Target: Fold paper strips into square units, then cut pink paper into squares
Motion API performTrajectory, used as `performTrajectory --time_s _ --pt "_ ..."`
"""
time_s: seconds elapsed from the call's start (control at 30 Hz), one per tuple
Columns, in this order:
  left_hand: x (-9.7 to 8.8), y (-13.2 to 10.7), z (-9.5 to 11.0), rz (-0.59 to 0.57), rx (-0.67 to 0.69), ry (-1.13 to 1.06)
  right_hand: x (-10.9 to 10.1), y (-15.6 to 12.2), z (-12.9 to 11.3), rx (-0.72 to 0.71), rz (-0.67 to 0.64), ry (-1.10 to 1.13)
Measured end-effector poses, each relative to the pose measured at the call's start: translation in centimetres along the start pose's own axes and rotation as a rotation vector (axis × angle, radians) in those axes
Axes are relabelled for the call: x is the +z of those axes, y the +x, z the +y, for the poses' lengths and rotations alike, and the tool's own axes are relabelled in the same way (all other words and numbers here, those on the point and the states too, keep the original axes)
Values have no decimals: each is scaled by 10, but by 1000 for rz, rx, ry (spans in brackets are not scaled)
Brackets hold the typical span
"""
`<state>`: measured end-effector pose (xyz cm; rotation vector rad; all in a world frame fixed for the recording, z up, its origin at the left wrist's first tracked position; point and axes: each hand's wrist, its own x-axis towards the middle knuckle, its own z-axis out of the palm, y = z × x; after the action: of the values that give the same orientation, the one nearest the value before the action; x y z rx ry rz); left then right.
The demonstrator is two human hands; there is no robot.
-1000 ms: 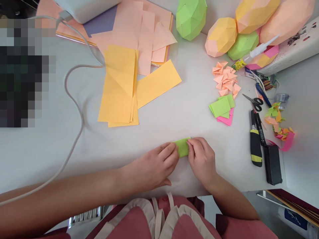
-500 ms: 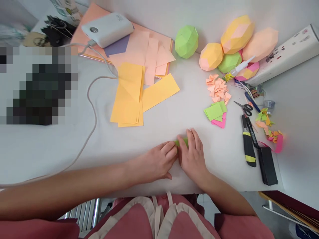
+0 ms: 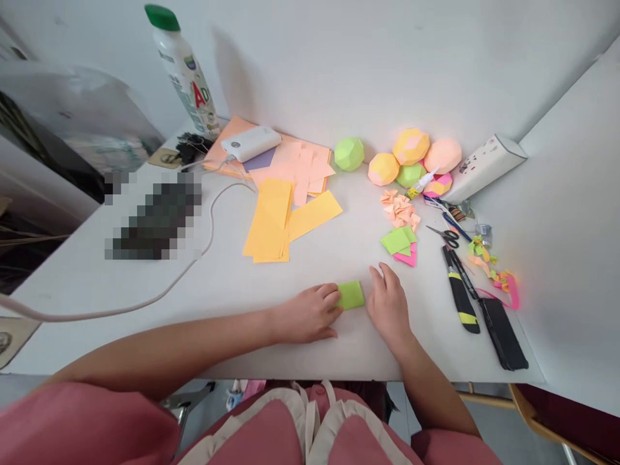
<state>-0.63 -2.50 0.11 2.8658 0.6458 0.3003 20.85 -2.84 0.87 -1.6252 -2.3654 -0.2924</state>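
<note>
A small green piece of paper (image 3: 352, 295) lies flat on the white table in front of me. My left hand (image 3: 317, 312) covers its left end, with the fingers curled and pressed on it. Just past the paper's right edge is my right hand (image 3: 389, 302), off the paper, fingers apart and nothing in them. Farther up and to the right sit small green paper pieces (image 3: 397, 241) with pink paper (image 3: 407, 256) under them. Behind these is a heap of folded peach paper pieces (image 3: 401, 209).
Yellow paper strips (image 3: 270, 223) lie left of centre, near a white power bank (image 3: 252, 143) with its cable (image 3: 212, 216). Faceted paper balls (image 3: 411, 146) and a glue bottle (image 3: 423, 183) stand at the back. Scissors (image 3: 449, 238) and a utility knife (image 3: 461, 294) lie at right.
My right hand has come off the green paper and moved right, uncovering it. The left hand stays on the paper. The view has tilted up, showing more wall and a bottle.
</note>
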Motion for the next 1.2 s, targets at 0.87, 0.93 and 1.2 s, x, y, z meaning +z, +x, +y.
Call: performTrajectory --time_s 0.87,0.93,1.2 --pt "24 13 -15 318 -81 -73 0 11 1 -408 -44 495" --pt "21 14 -16 369 -107 -229 3 13 2 -365 -17 550" --pt "-9 18 2 459 -526 -823 4 18 -4 10 -70 1014"
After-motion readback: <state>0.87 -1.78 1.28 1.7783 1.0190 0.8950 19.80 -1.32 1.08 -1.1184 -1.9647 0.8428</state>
